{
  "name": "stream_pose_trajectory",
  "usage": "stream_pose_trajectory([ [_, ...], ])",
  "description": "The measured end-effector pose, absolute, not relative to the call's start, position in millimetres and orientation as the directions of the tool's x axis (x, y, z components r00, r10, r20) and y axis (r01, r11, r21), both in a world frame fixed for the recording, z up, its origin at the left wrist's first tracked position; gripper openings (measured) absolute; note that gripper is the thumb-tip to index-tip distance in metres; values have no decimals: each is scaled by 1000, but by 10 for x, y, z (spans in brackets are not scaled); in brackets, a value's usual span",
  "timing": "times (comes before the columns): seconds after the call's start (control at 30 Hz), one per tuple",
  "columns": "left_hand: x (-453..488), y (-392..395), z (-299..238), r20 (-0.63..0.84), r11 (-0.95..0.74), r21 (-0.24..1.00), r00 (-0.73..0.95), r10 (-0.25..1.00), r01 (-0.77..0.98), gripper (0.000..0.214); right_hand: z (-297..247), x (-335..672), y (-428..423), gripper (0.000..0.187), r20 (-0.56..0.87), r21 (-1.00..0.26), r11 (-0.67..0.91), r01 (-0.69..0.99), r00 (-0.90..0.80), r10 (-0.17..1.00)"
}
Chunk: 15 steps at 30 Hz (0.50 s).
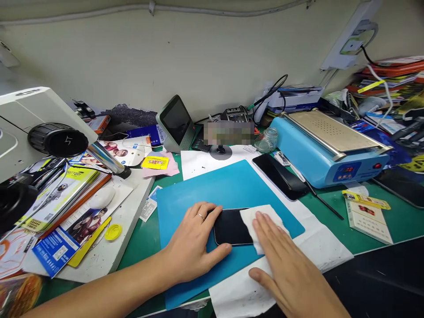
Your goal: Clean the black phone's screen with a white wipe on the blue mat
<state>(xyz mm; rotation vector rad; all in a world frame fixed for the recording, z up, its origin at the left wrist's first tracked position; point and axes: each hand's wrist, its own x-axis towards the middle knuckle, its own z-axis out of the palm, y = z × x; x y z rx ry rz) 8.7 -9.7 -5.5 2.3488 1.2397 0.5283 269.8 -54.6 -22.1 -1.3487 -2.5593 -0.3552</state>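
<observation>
A smartphone (pixel 232 226) with a dark screen lies face up on a blue mat (pixel 202 194). My left hand (pixel 195 240), with a ring on one finger, is closed around the phone's left end, fingertips at the far edge and thumb at the near one. A white tissue (pixel 247 217) covers the right end of the screen. My right hand (pixel 281 260) holds the tissue down with its fingers straight and close together, the thumb apart over white paper. Part of the tissue and the phone's right end are hidden.
Another dark phone (pixel 281 176) and a thin black-tipped tool (pixel 323 201) lie right of the mat. Beyond stands a blue machine (pixel 304 154) with a metal plate, near a glass jar (pixel 266 140). A microscope (pixel 43 128) overhangs booklets at left. A small display (pixel 177 123) stands behind.
</observation>
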Motion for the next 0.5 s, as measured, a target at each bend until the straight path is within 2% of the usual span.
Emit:
stream_pose_trajectory([
  [0.1,89,-96,-72,133,-519,514,534,835,683,70,-247,2723,-461,91,289,117,508,854,-518,805],
  [0.2,85,-102,-81,136,-532,502,546,827,681,70,-268,2552,-360,100,289,75,504,861,-502,815],
  [0.37,86,-113,-94,157,-557,484,559,814,675,70,-251,2181,-392,101,245,-18,599,801,-577,779],
  [0.5,87,-108,-108,159,-553,486,554,817,677,70,-224,2211,-623,98,272,20,634,773,-614,741],
])
